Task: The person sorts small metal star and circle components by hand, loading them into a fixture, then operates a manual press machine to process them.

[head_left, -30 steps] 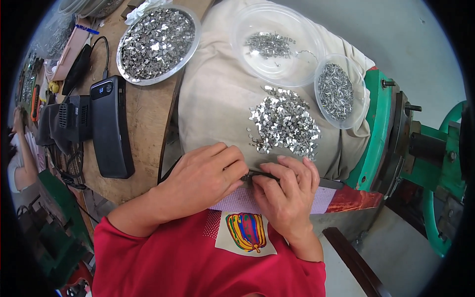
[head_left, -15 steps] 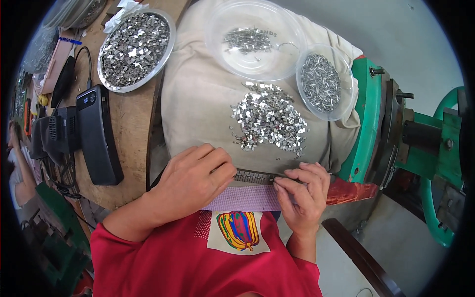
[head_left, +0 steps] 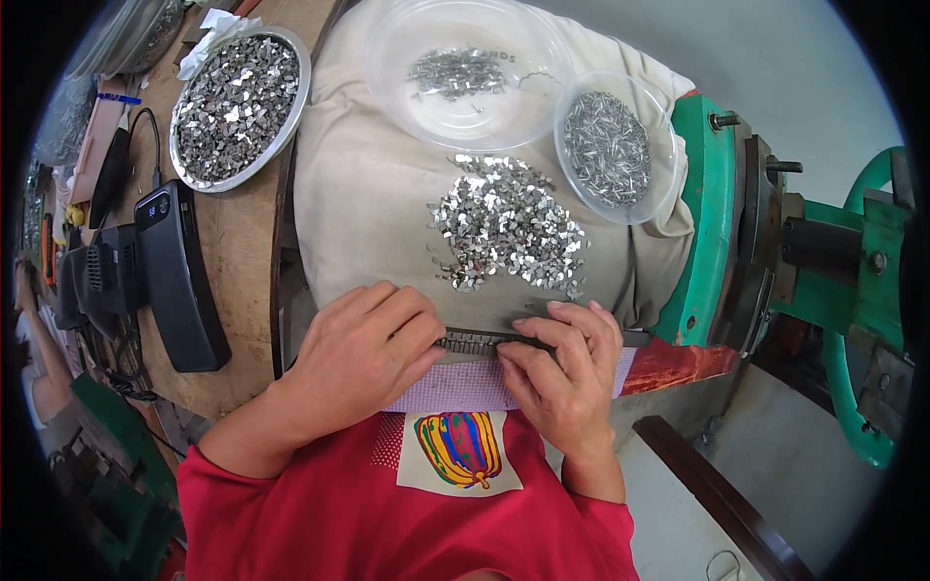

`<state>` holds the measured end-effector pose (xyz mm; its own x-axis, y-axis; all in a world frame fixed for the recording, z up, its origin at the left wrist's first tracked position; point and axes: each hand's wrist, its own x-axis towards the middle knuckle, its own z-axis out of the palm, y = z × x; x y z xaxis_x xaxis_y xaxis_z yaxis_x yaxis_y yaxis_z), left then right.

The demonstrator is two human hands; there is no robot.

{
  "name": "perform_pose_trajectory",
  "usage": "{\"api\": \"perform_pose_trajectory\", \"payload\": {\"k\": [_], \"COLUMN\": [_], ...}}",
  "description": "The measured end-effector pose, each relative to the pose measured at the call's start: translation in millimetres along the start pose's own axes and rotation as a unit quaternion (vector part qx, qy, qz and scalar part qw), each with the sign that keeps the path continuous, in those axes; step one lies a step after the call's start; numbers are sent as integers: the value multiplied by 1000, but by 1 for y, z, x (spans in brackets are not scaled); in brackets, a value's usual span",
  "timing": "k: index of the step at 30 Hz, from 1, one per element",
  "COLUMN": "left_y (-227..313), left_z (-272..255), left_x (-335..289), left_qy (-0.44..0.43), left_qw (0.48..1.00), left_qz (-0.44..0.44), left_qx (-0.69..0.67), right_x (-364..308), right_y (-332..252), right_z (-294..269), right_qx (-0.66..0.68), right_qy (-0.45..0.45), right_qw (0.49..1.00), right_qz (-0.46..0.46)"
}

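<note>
A narrow dark metal strip (head_left: pixel 470 343) with a row of small segments lies crosswise in front of me, at the near edge of the khaki cloth (head_left: pixel 339 194). My left hand (head_left: pixel 363 339) is closed, fingers curled down at the strip's left end; its fingertips are partly hidden. At the other end my right hand (head_left: pixel 567 363) pinches with thumb and forefinger, the other fingers loosely bent. Whatever is in either pinch is too small to make out. Just beyond the strip spreads a loose pile of small shiny metal chips (head_left: pixel 511 228). A purple woven cloth (head_left: pixel 455 389) shows below the hands.
Two clear plastic tubs, a large one (head_left: pixel 528 116) and a smaller one (head_left: pixel 668 184), hold thin metal pins. Left, a wooden table carries a metal bowl (head_left: pixel 303 77) of chips and a black power bank (head_left: pixel 189 290). Green machinery (head_left: pixel 704 223) stands at right.
My right hand has moved left along the strip, closer to my left hand. The whole view has shifted slightly, with the tubs and bowl now further left.
</note>
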<state>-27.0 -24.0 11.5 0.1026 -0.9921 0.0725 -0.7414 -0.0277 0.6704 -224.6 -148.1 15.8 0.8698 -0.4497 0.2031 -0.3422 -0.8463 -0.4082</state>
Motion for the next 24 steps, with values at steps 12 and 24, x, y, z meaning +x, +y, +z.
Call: {"api": "perform_pose_trajectory", "payload": {"k": [12,24], "left_y": [5,12], "left_z": [17,31], "left_x": [4,14], "left_qy": [39,48], "left_qw": [998,997], "left_qz": [49,44], "left_qx": [-31,-33], "right_x": [-9,-6], "right_y": [15,6], "right_z": [-10,0], "right_qx": [16,2], "right_qy": [27,10], "right_qw": [999,1000], "right_qz": [41,-3]}}
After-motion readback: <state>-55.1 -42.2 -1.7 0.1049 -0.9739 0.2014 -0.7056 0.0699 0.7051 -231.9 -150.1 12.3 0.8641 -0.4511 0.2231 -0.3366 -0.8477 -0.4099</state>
